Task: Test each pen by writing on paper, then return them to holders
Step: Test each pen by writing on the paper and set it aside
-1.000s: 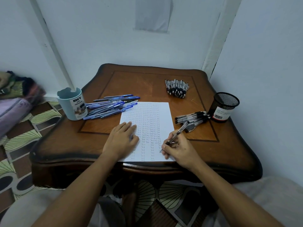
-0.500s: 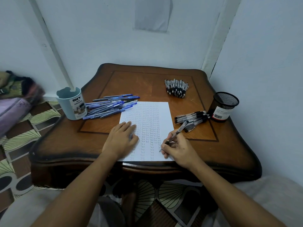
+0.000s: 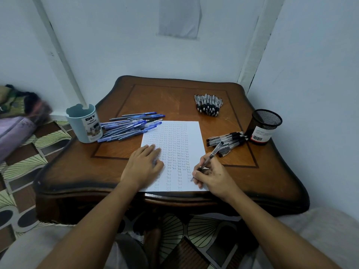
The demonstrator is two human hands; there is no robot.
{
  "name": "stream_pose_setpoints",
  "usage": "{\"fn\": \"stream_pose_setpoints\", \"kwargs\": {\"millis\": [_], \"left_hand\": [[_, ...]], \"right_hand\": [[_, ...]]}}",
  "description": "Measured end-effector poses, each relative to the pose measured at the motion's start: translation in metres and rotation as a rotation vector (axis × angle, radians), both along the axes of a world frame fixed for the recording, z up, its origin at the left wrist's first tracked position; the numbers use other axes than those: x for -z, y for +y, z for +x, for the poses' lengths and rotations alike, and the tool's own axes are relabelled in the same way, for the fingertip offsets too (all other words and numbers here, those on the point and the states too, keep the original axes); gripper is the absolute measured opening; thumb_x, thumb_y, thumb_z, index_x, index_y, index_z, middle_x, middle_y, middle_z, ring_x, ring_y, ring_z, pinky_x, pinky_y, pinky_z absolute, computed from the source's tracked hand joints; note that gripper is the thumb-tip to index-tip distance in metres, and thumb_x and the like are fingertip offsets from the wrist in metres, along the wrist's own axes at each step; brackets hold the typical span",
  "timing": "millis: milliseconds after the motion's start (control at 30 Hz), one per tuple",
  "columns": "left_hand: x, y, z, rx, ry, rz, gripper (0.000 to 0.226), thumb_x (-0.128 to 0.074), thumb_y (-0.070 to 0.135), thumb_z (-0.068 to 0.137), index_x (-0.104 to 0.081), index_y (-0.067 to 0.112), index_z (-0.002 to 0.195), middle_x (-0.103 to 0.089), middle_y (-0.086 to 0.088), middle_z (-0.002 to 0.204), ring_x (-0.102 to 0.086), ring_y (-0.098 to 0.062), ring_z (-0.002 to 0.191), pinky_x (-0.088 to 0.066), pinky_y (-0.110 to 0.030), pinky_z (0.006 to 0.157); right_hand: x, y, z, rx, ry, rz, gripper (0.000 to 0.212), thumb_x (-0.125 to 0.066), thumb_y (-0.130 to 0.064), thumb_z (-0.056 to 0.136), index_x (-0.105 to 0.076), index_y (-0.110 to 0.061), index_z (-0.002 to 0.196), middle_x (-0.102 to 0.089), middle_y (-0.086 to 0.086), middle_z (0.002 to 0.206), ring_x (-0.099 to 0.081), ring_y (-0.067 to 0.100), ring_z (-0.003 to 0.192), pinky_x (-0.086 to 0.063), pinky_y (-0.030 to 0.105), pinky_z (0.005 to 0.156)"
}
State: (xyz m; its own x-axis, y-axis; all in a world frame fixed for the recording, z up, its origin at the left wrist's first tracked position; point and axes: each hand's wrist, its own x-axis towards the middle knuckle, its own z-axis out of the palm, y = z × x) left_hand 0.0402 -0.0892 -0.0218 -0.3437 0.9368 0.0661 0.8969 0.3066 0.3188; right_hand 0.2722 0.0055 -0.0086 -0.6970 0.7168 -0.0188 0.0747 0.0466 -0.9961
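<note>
Little has changed since the earlier frames: the left hand (image 3: 142,167) is still laid flat on the paper (image 3: 174,152), fingers straight and together, and the right hand (image 3: 211,176) is still clamped on a black pen (image 3: 208,161). Only the pen tip has been carried slightly further along the bottom row of writing, near the paper's lower right edge.

Taken from left to right with the paper as landmark: far to its left, at the edge of the bench (image 3: 174,98), a pale blue holder (image 3: 85,125) marked "DIY" is stood upright. Between that holder and the paper's upper left corner a heap of blue pens (image 3: 130,127) is spread, some tips lying just over the paper's edge. The paper itself is placed at the front middle of the bench and is covered with columns of the small handwritten word "Test"; the columns thin out toward the lower rows. Beyond its upper right corner a tidy bunch of black pens (image 3: 208,104) is laid, well apart from the sheet. Just to the right of the paper a looser pile of black pens (image 3: 227,141) is seen, and further right a black mesh holder (image 3: 264,127) with a white barcode label is stood upright.

The held pen is gripped near its tip by curled fingers, its clear barrel slanted up and away to the right toward the loose pile.
</note>
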Motion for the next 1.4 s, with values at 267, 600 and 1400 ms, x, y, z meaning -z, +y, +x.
{"fn": "stream_pose_setpoints", "kwargs": {"millis": [267, 600, 1400], "left_hand": [[-0.001, -0.001, 0.001, -0.006, -0.012, 0.009, 0.07, -0.022, 0.05, 0.089, -0.036, 0.025, 0.153, -0.025, 0.003, 0.162, -0.014, -0.012, 0.15, -0.01, -0.034, 0.121], [0.0, 0.0, 0.0, -0.007, -0.02, 0.018, 0.069, -0.023, 0.05, 0.089, -0.036, 0.025, 0.152, -0.025, 0.004, 0.162, -0.014, -0.011, 0.15, -0.012, -0.035, 0.122], [-0.001, 0.001, 0.0, -0.016, -0.017, 0.032, 0.063, -0.029, 0.048, 0.093, -0.038, 0.026, 0.151, -0.028, 0.004, 0.161, -0.016, -0.012, 0.149, -0.012, -0.034, 0.12]], "right_hand": [[0.0, 0.001, 0.0, -0.014, -0.021, 0.01, 0.025, -0.064, 0.006, 0.091, -0.044, -0.009, 0.096, -0.064, 0.017, 0.083, -0.062, 0.03, 0.07, -0.051, 0.035, 0.06], [0.001, 0.0, -0.002, 0.04, -0.003, 0.01, 0.027, -0.062, 0.008, 0.091, -0.044, -0.012, 0.095, -0.06, 0.017, 0.081, -0.06, 0.028, 0.067, -0.05, 0.035, 0.057], [-0.021, 0.006, -0.008, 0.218, 0.163, -0.41, 0.053, -0.036, -0.048, 0.103, -0.052, -0.001, 0.084, -0.063, 0.033, 0.072, -0.066, 0.038, 0.058, -0.055, 0.035, 0.047]]}}
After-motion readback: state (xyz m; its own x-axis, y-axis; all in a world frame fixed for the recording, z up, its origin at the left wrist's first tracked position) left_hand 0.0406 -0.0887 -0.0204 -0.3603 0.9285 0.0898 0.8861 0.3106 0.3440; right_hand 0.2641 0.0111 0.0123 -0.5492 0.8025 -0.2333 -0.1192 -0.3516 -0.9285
